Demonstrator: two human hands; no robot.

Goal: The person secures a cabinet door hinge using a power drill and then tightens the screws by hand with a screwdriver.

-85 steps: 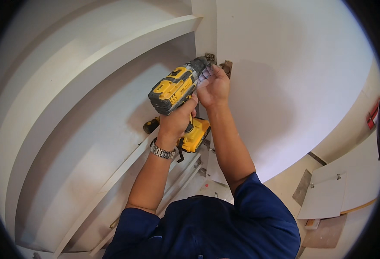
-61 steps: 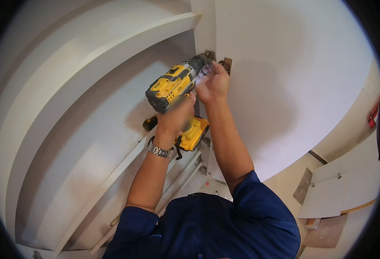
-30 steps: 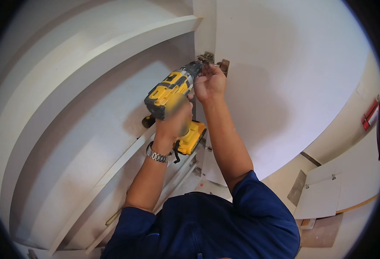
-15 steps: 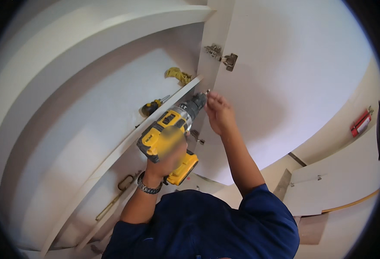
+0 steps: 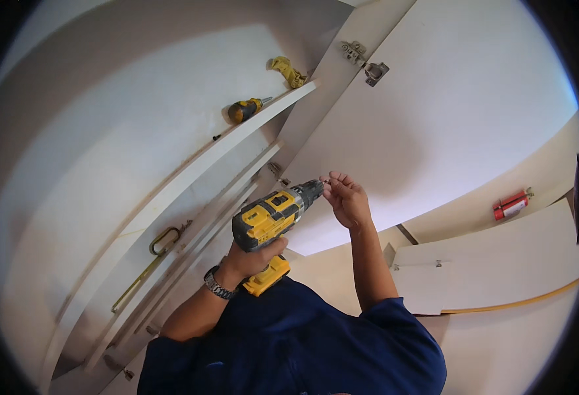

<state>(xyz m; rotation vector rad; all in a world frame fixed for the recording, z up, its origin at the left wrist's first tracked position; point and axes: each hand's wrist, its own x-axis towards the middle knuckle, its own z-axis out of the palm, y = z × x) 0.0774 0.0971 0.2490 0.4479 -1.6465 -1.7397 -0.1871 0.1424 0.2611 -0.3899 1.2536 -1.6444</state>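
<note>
Head view. A white cabinet door [image 5: 447, 125] stands open and fills the upper right of the field; its hinged edge meets the cabinet side panel [image 5: 322, 105], where a metal hinge [image 5: 371, 71] sits near the top. Left of the panel, the edge of a white shelf [image 5: 236, 145] runs diagonally down toward the lower left. Open room lies to the right of the arms, in front of the door face.

The left hand [image 5: 253, 257] is closed around the grip of a yellow and black cordless drill [image 5: 273, 220], a metal wristwatch [image 5: 215, 284] on its wrist. The drill points up and to the right, its chuck near the lower part of the door's hinged edge. The right hand [image 5: 347, 197] is raised just beside the chuck, fingers curled with the tips pinched together at the drill's tip; what they pinch is too small to tell.

On the shelf lie a yellow-handled screwdriver [image 5: 246, 108] and, further along, a crumpled yellow glove [image 5: 288, 71], both well apart from the hands. A brass handle [image 5: 164, 240] is fixed on a lower panel. At far right a red fire extinguisher [image 5: 511, 205] hangs on the wall.
</note>
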